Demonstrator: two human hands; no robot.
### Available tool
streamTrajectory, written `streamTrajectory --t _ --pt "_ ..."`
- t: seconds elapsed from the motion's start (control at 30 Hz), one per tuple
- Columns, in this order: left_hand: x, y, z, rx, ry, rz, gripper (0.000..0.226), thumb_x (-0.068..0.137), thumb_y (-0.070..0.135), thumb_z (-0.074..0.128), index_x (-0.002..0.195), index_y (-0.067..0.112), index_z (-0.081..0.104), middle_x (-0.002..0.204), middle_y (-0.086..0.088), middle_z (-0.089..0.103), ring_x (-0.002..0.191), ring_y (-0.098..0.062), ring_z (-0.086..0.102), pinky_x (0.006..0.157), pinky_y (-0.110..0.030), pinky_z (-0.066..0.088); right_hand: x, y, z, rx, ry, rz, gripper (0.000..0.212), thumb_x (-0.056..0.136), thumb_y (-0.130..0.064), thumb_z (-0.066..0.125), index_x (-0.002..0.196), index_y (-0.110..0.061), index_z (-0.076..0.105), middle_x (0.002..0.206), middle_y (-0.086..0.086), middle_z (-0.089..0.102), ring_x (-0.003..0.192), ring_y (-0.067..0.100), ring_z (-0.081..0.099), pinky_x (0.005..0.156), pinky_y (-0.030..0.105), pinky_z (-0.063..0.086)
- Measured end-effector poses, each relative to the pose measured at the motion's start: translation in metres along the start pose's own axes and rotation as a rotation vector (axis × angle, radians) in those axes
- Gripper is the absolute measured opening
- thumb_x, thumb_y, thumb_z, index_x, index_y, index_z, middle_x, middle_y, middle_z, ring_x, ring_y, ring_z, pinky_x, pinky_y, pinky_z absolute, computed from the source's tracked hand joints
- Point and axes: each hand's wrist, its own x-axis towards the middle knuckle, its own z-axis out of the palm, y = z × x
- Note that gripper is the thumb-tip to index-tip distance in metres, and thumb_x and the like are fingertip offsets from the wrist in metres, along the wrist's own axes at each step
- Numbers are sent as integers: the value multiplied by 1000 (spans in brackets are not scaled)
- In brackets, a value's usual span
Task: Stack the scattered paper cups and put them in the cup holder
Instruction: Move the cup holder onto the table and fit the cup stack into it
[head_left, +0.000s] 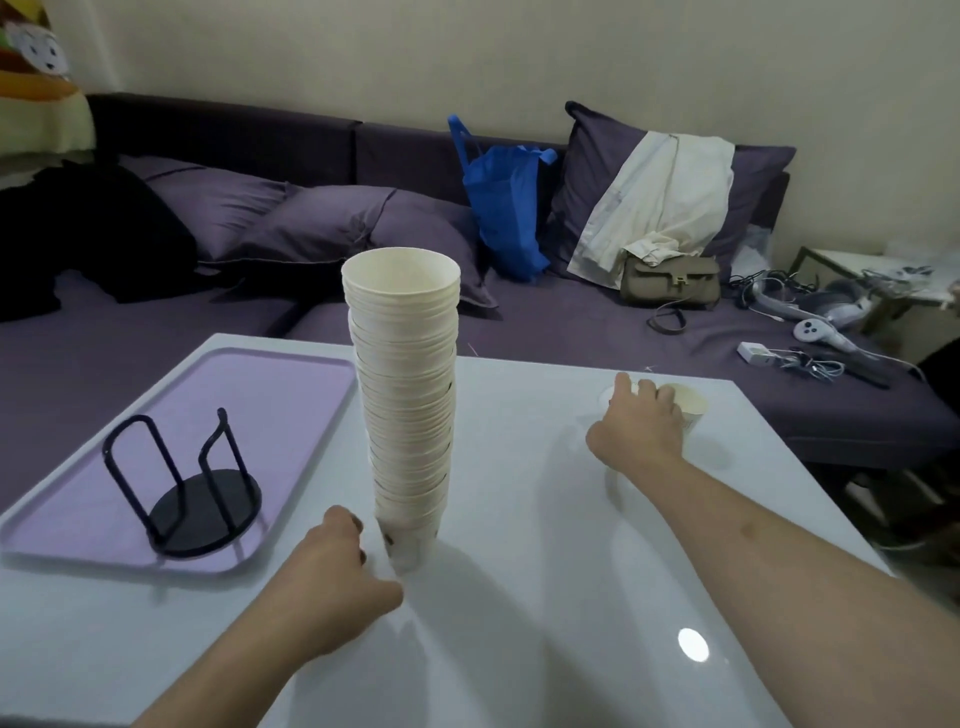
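1. The tall stack of paper cups stands on the white table, leaning slightly off upright, and only its bottom cups are held. I judge toppling the main risk: any nudge or tug at the base while attention is on the far cups could swing the top over.
2. The left hand is just left of the stack's base. Its grip is wrapped round the lowest cups, thumb on the near side and fingers behind, forearm coming in low from the near edge.
3. The right hand is stretched well right of the stack, arm nearly straight, fingers curled over a loose paper cup near the table's far right edge. A second cup seems to sit under the hand, mostly hidden. Whether the grip has closed on either cup I cannot tell.
4. A hasty grab there could knock a cup off the table's edge.
5. The black wire cup holder stands empty on the purple tray, left of the stack. Moving so tall a stack into it will probably need support higher up.
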Motion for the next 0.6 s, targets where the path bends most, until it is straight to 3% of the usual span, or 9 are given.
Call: streamTrajectory --t 0.07,0.13,0.27,0.33,0.47,0.6 --pt "-1 -1 -1 50 -36 -18 61 85 33 79 135 23 46 106 10 67 92 -8 67 75 -25 58 8 2 1 -50 -52 -7 73 88 -29 58 157 -20 34 139 14 52 126 34 41 107 42 35" --pt "-3 1 1 47 -44 -8 55 86 33 77 132 26 49 105 12 67 91 -6 66 69 -22 53 13 4 2 -91 -66 -14 71 88 -32 59 155 -24 37 135 14 56 125 33 41 104 41 35" --pt "-5 3 9 8 -37 8 47 85 32 76 125 29 51 101 10 71 89 -10 69 77 -27 57 14 6 5 -156 -46 -71 66 86 -36 62 149 -29 43 131 13 56 123 34 42 101 42 35" --pt "-5 2 11 -19 -26 -2 47 85 32 76 125 27 52 101 9 71 89 -11 70 74 -26 56 12 3 5 -161 -69 -96 67 86 -36 62 150 -33 40 129 14 56 121 34 44 100 42 35" --pt "-7 5 11 -54 -12 -6 49 87 31 75 128 27 50 104 8 69 88 -11 69 66 -22 53 5 -4 -1 -87 -136 -111 54 89 -29 66 135 -26 38 122 14 55 107 34 48 88 42 41" --pt "-10 7 11 -83 -17 7 57 86 33 76 135 27 48 108 8 67 91 -11 69 69 -23 54 -15 -9 -10 -56 -178 -143 54 92 -28 65 135 -21 33 118 12 54 94 33 50 77 41 44"
